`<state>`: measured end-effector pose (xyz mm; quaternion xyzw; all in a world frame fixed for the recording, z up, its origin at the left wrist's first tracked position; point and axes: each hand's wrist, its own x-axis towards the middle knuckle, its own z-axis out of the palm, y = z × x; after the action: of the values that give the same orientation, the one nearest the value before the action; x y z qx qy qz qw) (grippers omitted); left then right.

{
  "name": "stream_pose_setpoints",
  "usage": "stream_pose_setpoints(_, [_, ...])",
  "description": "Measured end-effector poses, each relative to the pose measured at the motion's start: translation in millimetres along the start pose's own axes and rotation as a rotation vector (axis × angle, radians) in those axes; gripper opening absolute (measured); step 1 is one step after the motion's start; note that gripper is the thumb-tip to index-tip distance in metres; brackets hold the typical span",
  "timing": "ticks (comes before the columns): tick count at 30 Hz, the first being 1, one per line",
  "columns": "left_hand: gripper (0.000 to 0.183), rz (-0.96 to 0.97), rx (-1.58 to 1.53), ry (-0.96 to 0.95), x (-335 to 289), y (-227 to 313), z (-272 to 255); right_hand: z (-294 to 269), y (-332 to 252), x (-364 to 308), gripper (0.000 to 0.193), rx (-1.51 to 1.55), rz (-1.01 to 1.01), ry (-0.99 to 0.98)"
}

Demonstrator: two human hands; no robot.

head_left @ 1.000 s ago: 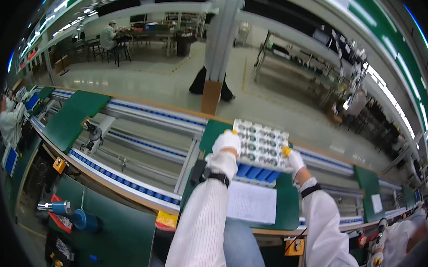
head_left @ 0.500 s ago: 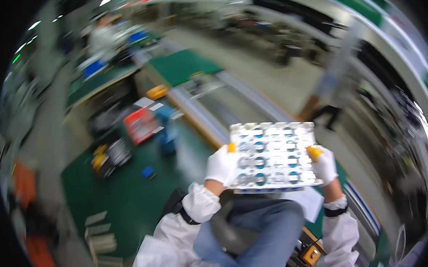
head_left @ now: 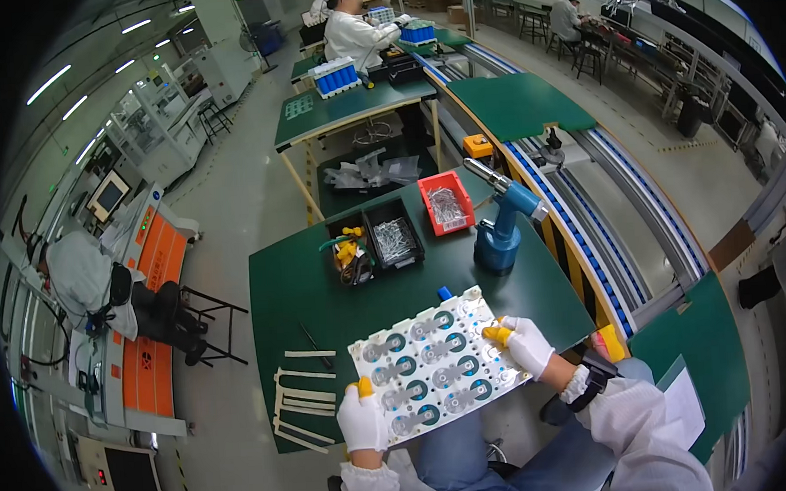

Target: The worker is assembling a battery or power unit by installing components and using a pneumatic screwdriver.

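Both my hands wear white gloves with yellow fingertips. Between them is a white battery holder plate (head_left: pixel 422 368) with round openings and rows of grey metal connector strips. My left hand (head_left: pixel 363 418) grips its lower left corner, thumb on the upper face. At the right side my right hand (head_left: pixel 521 345) pinches the edge, thumb on top. The plate is tilted above my lap and over the near edge of the green table (head_left: pixel 312 316). Behind it a blue rivet gun (head_left: pixel 499 231) stands upright. A small blue piece (head_left: pixel 445 293) lies just beyond the plate.
A red bin (head_left: pixel 447 203) and a black bin (head_left: pixel 393 234) hold small metal parts; another black bin (head_left: pixel 351 255) holds yellow-handled tools. Pale strips (head_left: pixel 308 397) lie at left. A conveyor (head_left: pixel 587 209) runs along the right. A co-worker (head_left: pixel 355 38) stands at a farther table.
The view has swung left and sharpened. The plate now slants, its right end higher and farther away, and it sits nearer the bins and rivet gun. Both hands still hold it.
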<state>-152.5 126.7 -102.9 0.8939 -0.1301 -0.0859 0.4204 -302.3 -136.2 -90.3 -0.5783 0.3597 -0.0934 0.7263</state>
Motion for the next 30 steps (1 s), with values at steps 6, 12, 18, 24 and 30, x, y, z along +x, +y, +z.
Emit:
stream_pose_setpoints(6, [0.031,-0.181,-0.242,0.0,10.2,-6.5,7.4,-2.7,-10.7,37.6,0.013,0.032,-0.033,-0.112])
stream_pose_setpoints(12, [0.026,0.042,-0.197,-0.027,25.2,-1.0,17.9,-5.8,-4.0,45.3,0.021,-0.038,-0.061,-0.03])
stream_pose_setpoints(18, [0.019,0.06,-0.502,-0.121,90.0,-61.6,28.7,7.9,19.0,54.0,0.031,-0.237,-0.317,0.005])
stream_pose_setpoints(24, [0.02,0.275,-0.241,-0.107,86.5,31.7,65.5,6.9,0.1,74.6,0.034,-0.485,-0.547,0.108])
stream_pose_setpoints(30, [0.02,0.42,-0.1,-0.09,79.3,54.8,96.9,1.9,-7.9,64.0,0.034,-0.334,-0.396,0.093])
